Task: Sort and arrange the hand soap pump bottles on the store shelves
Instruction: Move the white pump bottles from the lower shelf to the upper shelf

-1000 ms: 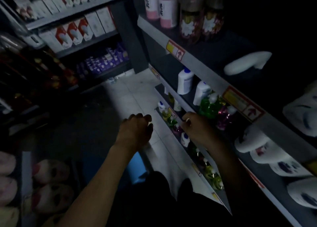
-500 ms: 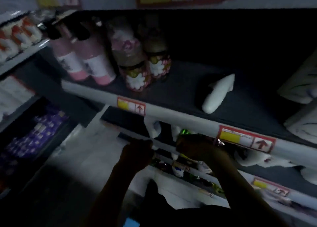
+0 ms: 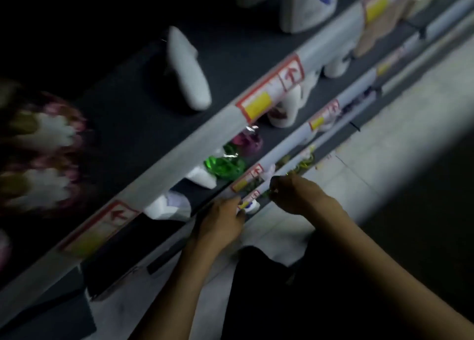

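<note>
The view is blurred and tilted. My left hand (image 3: 221, 223) reaches the edge of the lowest shelf (image 3: 331, 132), and its curled fingers hold a small white pump bottle with a blue top (image 3: 252, 206). To its right, my right hand (image 3: 295, 194) curls its fingers on a greenish bottle top (image 3: 269, 192) on that same shelf; the bottle below is hidden. On the shelf above stand a green bottle (image 3: 225, 166), a purple bottle (image 3: 246, 141) and white bottles (image 3: 202, 179).
A white bottle (image 3: 188, 67) lies on its side on the upper shelf. Floral-patterned bottles (image 3: 38, 160) stand at the left and large white bottles (image 3: 307, 3) at the top. Price tags (image 3: 269, 93) line the shelf rails. Pale floor tiles (image 3: 384, 134) lie to the right.
The camera has swung and tilted, so the shelves now run diagonally. Both hands have come down to the lowest shelf's edge, with their fingers on small bottles.
</note>
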A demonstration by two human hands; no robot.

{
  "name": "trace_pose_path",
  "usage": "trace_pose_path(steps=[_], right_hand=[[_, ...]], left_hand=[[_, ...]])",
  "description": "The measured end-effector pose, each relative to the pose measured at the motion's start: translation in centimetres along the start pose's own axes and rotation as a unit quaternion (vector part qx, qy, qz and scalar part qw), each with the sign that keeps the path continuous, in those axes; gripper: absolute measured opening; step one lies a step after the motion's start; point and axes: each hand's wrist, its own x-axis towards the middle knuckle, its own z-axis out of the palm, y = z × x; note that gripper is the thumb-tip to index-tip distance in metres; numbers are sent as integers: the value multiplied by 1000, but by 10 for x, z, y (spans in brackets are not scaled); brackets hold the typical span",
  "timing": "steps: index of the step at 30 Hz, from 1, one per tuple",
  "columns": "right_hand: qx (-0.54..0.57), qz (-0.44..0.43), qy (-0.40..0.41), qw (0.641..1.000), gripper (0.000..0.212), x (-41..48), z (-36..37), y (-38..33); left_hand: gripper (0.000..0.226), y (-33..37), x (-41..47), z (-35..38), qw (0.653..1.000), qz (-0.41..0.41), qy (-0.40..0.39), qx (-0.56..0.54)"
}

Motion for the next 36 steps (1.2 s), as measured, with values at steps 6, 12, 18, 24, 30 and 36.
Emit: trace_pose_path(steps=[6, 12, 18, 24, 30, 36], right_hand=[[51, 69, 40, 995, 37, 21, 65, 87], [-55, 84, 24, 995, 32, 96, 163, 168], [-195, -25, 51, 979, 28, 202, 269, 227], [-218, -141, -16, 966, 26, 259, 312, 229], [-242, -201, 42, 948, 38, 257, 344, 152], [-163, -243, 135, 947, 28, 205, 358, 89]], left_hand=[[14, 15, 57, 103, 986, 16, -149, 70], [26, -10, 143, 245, 971, 57, -193, 127], [25, -67, 219, 388, 952, 139, -101, 253], [23, -127, 254, 446, 979, 103, -107, 142], [28, -183, 178, 404, 985, -67, 116, 110], [21, -223, 65, 389, 957, -158, 241, 46]])
